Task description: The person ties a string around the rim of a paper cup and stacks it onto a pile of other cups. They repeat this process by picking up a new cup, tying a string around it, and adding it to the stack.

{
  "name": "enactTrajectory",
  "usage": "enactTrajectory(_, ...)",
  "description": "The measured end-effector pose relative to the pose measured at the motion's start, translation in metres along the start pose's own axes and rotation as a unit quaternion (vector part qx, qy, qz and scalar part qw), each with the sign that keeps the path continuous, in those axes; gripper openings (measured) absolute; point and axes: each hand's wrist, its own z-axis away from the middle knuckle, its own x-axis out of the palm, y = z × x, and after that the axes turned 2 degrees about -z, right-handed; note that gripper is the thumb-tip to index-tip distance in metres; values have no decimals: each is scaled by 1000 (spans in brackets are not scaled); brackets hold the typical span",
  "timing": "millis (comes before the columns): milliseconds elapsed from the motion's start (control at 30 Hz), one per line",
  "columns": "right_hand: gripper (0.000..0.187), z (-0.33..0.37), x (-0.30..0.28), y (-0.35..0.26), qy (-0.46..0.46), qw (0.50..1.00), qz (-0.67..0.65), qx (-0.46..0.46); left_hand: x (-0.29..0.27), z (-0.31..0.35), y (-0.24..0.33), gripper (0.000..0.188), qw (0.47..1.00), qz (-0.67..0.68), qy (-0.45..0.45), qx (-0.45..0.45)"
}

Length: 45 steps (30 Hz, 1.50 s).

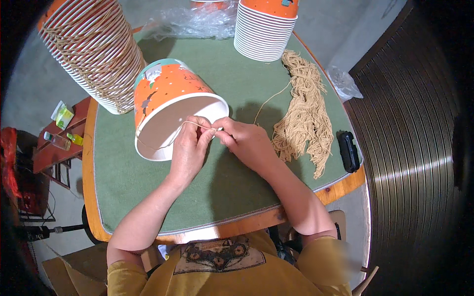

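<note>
A large orange paper bucket (170,91) lies tilted on its side on the green-covered table, its white open mouth turned toward me. A thin tan cord (196,124) runs from the left of its rim, across the mouth, to my fingers. Just in front of the rim, my left hand (190,148) pinches the cord between thumb and fingers. Fingertip to fingertip with it, my right hand (251,145) also pinches the cord; the exact meeting point is partly hidden by the fingers. To the right lies a thick bundle of tan cords (303,111), one strand straying toward the bucket.
At the far left leans a tall stack of nested buckets (94,59) with cords along its side. Another stack (264,37) stands at the back beside clear plastic wrap (192,22). A black case (348,152) sits at the table's right edge. Bottles (57,140) rest on a red bench.
</note>
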Motion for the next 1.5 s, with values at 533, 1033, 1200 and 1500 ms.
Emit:
enactTrajectory(533,14,0,3,2,44,998,36,-33,-6,1,4,10,998,33,-49,6)
enactTrajectory(1033,12,2,-10,-3,-26,998,-33,36,-6,-7,-6,17,1000,22,4,-19)
enactTrajectory(1200,12,3,-10,-4,-79,996,-7,29,-10,-8,-7,13,999,-41,4,10)
enactTrajectory(1500,11,8,10,-22,8,954,209,-213,-22,-9,-13,15,990,-128,-38,39)
